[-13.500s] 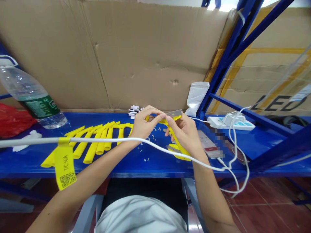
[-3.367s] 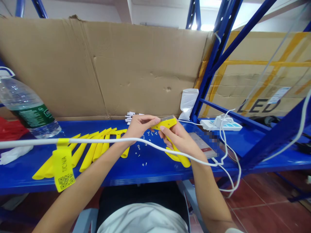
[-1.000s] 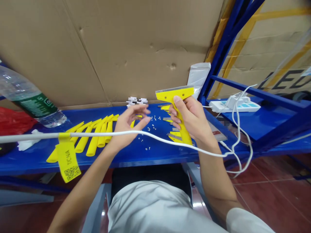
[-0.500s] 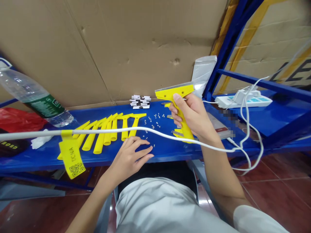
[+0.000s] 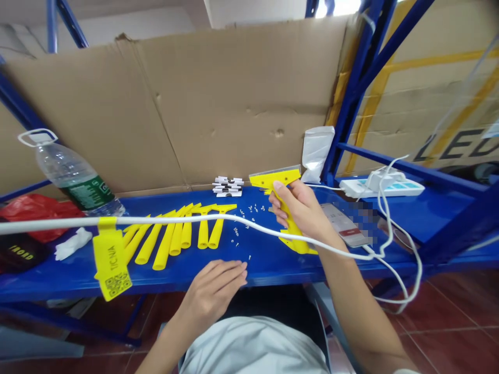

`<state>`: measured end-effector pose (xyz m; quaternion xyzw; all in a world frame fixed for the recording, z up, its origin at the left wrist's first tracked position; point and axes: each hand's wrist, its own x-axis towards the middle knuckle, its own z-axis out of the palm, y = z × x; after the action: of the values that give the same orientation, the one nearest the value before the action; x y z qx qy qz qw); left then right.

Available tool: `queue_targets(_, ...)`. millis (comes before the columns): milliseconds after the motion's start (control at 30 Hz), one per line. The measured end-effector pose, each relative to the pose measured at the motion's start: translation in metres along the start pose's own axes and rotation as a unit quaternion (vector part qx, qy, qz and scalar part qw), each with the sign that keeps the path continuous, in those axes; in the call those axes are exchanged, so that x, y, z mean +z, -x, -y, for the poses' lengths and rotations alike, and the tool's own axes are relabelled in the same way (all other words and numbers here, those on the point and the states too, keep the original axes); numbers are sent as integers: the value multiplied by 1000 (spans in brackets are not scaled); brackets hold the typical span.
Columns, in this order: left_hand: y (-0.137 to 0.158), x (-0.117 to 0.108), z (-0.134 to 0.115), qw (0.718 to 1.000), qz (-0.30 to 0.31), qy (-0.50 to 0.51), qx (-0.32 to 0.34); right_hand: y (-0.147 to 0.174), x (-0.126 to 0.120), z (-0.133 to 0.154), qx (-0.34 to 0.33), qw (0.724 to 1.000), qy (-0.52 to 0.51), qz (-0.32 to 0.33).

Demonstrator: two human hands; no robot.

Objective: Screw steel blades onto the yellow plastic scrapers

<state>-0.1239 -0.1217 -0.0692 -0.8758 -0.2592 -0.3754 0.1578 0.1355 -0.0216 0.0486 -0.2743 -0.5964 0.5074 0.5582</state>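
Note:
My right hand (image 5: pixel 299 206) is wrapped round the handle of a yellow scraper (image 5: pixel 277 177), held up above the blue table (image 5: pixel 234 272), its blade edge at the top and my thumb on the head. Near the front edge of the table rests my left hand (image 5: pixel 218 285), with nothing in it, fingers stretched out and close together. Small screws (image 5: pixel 250 257) are scattered beyond its fingertips. To the left, several yellow scraper handles (image 5: pixel 166 241) lie in a row. Below my right hand, other yellow scraper pieces (image 5: pixel 288 241) are partly hidden.
A white cable (image 5: pixel 148 221) with a yellow tag (image 5: pixel 111 265) crosses the view in front of the table. At the back stand stacked blade holders (image 5: pixel 228 187). A water bottle (image 5: pixel 78 182) is at left; a phone (image 5: pixel 346 226) and a power strip (image 5: pixel 405 188) are at right.
The view has tilted up, so things sit lower in it. My left hand has drawn back towards the table edge and its fingers have come together. The scraper stays in my right hand.

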Motion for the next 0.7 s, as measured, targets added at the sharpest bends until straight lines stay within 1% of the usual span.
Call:
queue_targets(100,11,7,0,998,-53,2,25,-1,0,-2,4,1000,3,1)
queue_targets(167,13,11,0,997,-78,6,29,-1,0,-4,7,1000,6,0)
queue_targets(233,9,13,1,994,-102,16,30,-2,0,-5,8,1000,10,0)
queue_targets(300,-2,11,3,991,-125,30,23,-1,1,-5,8,1000,12,1)
queue_targets(400,-31,0,11,986,-152,61,-20,0,3,-4,8,1000,9,1)
queue_targets(533,-87,-21,28,972,-189,106,-85,1,5,-4,16,1000,-9,14)
queue_targets(600,-118,-28,38,966,-199,138,-92,3,5,-3,25,999,-23,27)
queue_targets(633,-133,-30,44,964,-192,153,-98,3,5,-2,30,999,-31,33)
queue_targets(700,-158,-32,57,966,-174,169,-86,4,6,0,39,997,-45,44)
